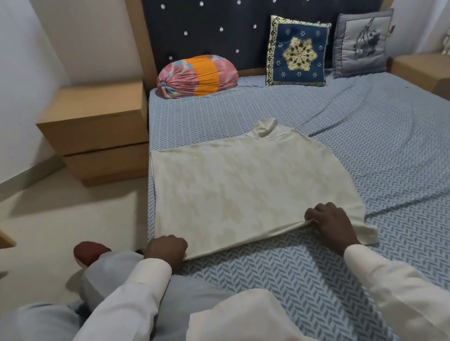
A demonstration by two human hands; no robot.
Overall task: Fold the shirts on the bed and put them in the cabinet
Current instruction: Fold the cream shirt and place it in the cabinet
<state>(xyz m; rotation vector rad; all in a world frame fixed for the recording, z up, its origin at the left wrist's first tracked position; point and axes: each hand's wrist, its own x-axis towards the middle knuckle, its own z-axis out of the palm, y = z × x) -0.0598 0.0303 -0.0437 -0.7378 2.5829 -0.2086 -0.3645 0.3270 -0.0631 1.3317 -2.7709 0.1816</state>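
A cream shirt lies flat on the blue patterned bed sheet, collar toward the headboard, its sides folded in. My left hand grips the near left corner of its hem at the bed's edge. My right hand pinches the hem near the right corner and lifts the edge slightly off the sheet. No cabinet door is in view.
A round pink and orange bolster, a blue cushion and a grey cushion lean at the headboard. Wooden nightstands stand at the left and right of the bed. My knee and a red slipper are on the floor at the left.
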